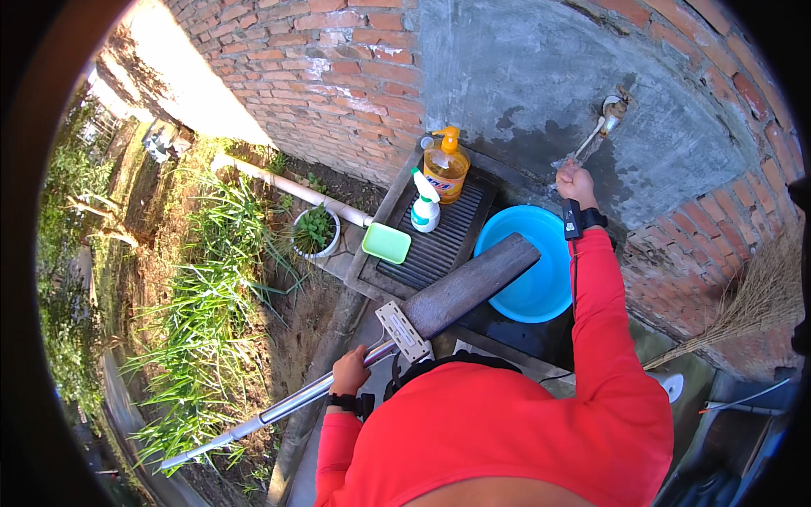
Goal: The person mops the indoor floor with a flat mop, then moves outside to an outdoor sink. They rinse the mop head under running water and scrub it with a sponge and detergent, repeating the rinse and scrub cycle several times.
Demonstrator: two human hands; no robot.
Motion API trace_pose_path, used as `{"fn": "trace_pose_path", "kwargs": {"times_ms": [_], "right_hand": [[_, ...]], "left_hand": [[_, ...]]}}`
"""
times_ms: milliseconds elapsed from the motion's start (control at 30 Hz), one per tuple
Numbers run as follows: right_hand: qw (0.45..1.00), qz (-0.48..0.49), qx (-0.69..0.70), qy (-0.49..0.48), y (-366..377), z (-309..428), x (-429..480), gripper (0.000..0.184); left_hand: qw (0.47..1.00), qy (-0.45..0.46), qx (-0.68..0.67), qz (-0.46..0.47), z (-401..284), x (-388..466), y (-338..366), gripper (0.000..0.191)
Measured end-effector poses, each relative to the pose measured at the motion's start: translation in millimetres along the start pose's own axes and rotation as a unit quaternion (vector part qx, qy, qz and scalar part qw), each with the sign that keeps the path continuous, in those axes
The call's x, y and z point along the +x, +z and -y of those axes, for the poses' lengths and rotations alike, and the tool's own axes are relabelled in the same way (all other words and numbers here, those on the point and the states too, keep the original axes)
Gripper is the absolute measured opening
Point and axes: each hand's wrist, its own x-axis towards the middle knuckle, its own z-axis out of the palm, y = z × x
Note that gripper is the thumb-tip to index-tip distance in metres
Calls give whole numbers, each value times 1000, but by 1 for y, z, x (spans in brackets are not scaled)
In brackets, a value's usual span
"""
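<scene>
My left hand (350, 372) is closed around the metal pole (279, 412) of a flat mop, close to its head. The mop's long grey pad (472, 285) slants up over the rim of a blue plastic basin (538, 272); a beige slotted plate (403, 332) sits where pole and head meet. My right hand (575, 184) grips a whitish, plastic-like strip (589, 141) hanging from the wall tap (613, 115). Its fingers hide the strip's lower end. Whether water is running I cannot tell. The basin stands below and left of that hand.
On the ribbed washboard slab (437, 253) stand an orange-topped pump bottle (446, 168), a green-and-white spray bottle (425, 206) and a light green tray (386, 243). A potted plant (315, 231) is farther left. A twig broom (741, 310) leans by the brick wall (336, 70).
</scene>
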Motion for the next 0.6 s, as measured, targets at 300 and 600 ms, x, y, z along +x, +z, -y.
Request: {"fn": "trace_pose_path", "kwargs": {"times_ms": [300, 600], "right_hand": [[796, 96, -594, 63, 7, -154, -28, 41], [483, 375, -778, -148, 26, -249, -18, 77]], "left_hand": [[1000, -12, -28, 9, 9, 0, 2, 31], [998, -29, -48, 27, 18, -7, 5, 35]]}}
